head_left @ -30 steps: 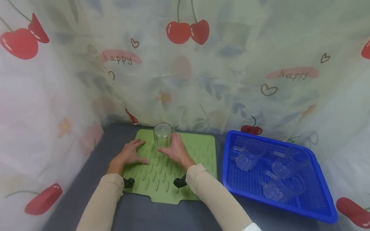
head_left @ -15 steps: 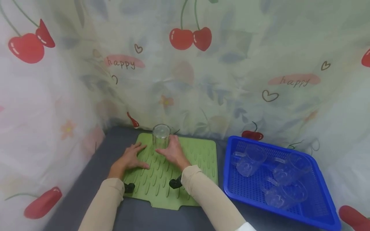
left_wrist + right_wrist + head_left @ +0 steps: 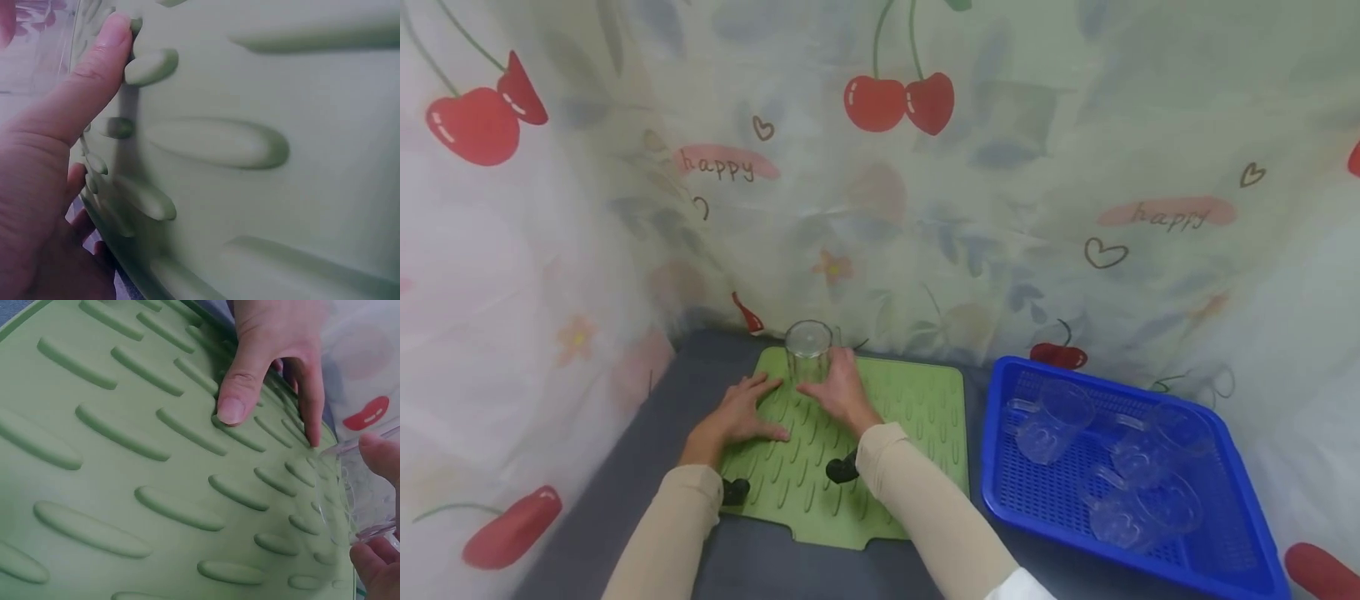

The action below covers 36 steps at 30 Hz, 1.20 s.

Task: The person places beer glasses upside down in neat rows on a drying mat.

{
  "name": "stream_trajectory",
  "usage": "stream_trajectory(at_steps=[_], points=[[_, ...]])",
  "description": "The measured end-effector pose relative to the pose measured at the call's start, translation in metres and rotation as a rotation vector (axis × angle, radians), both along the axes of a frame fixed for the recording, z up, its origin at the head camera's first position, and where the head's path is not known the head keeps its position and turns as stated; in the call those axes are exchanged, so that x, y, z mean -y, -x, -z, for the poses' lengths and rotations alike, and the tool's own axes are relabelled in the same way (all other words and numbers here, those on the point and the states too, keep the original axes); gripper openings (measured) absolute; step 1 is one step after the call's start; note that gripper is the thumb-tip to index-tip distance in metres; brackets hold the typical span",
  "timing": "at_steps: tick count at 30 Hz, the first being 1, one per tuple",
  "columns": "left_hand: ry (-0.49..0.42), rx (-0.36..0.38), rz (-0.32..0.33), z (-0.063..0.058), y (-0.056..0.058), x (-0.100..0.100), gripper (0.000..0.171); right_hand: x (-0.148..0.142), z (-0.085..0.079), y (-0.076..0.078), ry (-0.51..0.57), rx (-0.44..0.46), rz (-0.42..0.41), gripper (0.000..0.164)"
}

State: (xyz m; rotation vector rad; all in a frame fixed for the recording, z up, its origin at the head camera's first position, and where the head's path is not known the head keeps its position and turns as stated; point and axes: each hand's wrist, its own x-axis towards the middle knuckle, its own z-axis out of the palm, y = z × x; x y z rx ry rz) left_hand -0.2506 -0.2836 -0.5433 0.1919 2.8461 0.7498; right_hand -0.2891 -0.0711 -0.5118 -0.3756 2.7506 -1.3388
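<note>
An upside-down clear glass mug [image 3: 808, 354] stands at the far left of the green ribbed mat [image 3: 910, 417]. My right hand [image 3: 842, 387] grips it from the right, thumb in front; its handle shows behind the fingers. In the right wrist view the mug's rim [image 3: 331, 525] meets or nearly meets the mat; I cannot tell which. My left hand [image 3: 741, 412] rests on the mat's left edge with fingers and thumb spread, holding nothing. In the left wrist view its thumb [image 3: 94, 75] lies against the raised ribs.
A blue plastic basket [image 3: 992, 433] stands to the right on the dark grey table [image 3: 745, 567]. Several clear glass mugs [image 3: 1150, 508] lie inside it. A patterned curtain [image 3: 880, 250] hangs close behind the mat and along both sides. Black camera mounts show at both wrists.
My right hand has shifted the mug slightly left, toward my left hand. The left hand has kept its place on the mat. The head view has tilted up a little.
</note>
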Motion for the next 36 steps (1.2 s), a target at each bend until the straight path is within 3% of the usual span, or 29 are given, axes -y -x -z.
stream_trajectory(at_steps=[16, 36], points=[[0.012, 0.016, -0.002, 0.0, 0.002, -0.002, 0.11, 0.002, 0.013, 0.002, 0.001, 0.001, 0.005, 0.082], [-0.007, 0.013, -0.008, 0.002, 0.0, 0.0, 0.109, 0.0, 0.01, -0.005, -0.052, 0.079, -0.036, 0.085]])
